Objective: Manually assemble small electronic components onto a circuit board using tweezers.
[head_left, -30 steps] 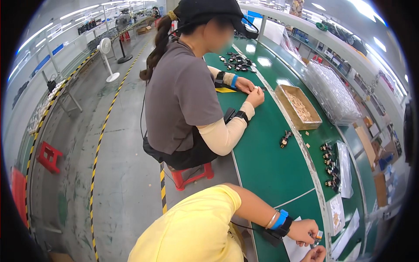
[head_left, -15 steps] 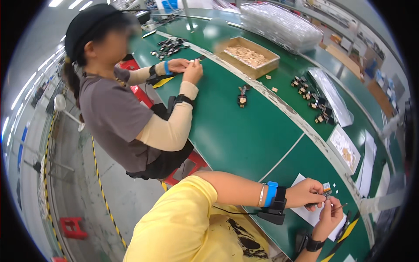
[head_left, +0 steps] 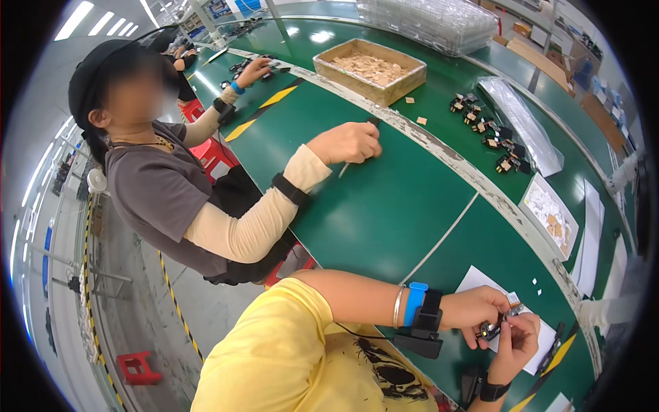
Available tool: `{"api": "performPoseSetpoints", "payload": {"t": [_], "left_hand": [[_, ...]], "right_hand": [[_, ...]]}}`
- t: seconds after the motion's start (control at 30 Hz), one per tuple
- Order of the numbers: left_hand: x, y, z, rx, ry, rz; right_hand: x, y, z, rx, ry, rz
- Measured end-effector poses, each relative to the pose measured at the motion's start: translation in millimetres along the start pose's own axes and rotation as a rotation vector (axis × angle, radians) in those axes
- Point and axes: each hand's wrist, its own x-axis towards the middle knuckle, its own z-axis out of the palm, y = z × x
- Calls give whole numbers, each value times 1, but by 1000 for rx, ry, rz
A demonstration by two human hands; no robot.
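Observation:
Over a white sheet of paper (head_left: 471, 281) at the lower right, both my hands meet on a small black electronic part (head_left: 490, 330) with a few metallic and pale bits. My left hand (head_left: 473, 312) has its fingers bent round the part from the left. The thumb and fingers of my right hand (head_left: 519, 341) pinch its right end. A little orange-and-white piece (head_left: 513, 298) shows just beyond my fingertips; whether it is joined to the part I cannot tell. My fingers cover much of the part.
A co-worker's hand (head_left: 350, 143) holds a thin tool on the left. Beyond the worn rail stand a box of tan squares (head_left: 371, 74), several small black assemblies (head_left: 489, 134) and a white tray (head_left: 546, 213). A slim black tool (head_left: 551, 358) lies beside the paper.
My hands have shifted slightly, showing more of the black part; the thin tool by my right fingers no longer shows. The co-worker's hands have separated, and the assembly on the mat is gone from sight.

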Motion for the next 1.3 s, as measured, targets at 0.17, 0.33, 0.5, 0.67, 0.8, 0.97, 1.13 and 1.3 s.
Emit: {"api": "performPoseSetpoints", "payload": {"t": [0.17,0.33,0.5,0.67,0.8,0.97,1.13,1.3], "left_hand": [[-4,10,-2,-64,-101,52],[-8,15,-12,-65,-27,-32],[-1,14,-2,20,-9,0],[-5,6,6,101,20,89],[-5,-6,11,195,50,227],[-7,-7,18,621,210,403],[-5,10,9,709,243,158],[-2,20,-9,515,240,255]], "right_hand": [[12,0,-4,-189,-7,-131],[24,-1,-1,-198,-70,-144],[21,0,-10,-260,-55,-160],[19,1,-11,-370,-36,-320],[19,4,-12,-433,-37,-444],[17,3,-16,-490,-37,-340],[19,-2,-7,-314,-37,-89],[24,0,-10,-144,-4,-78]]}}
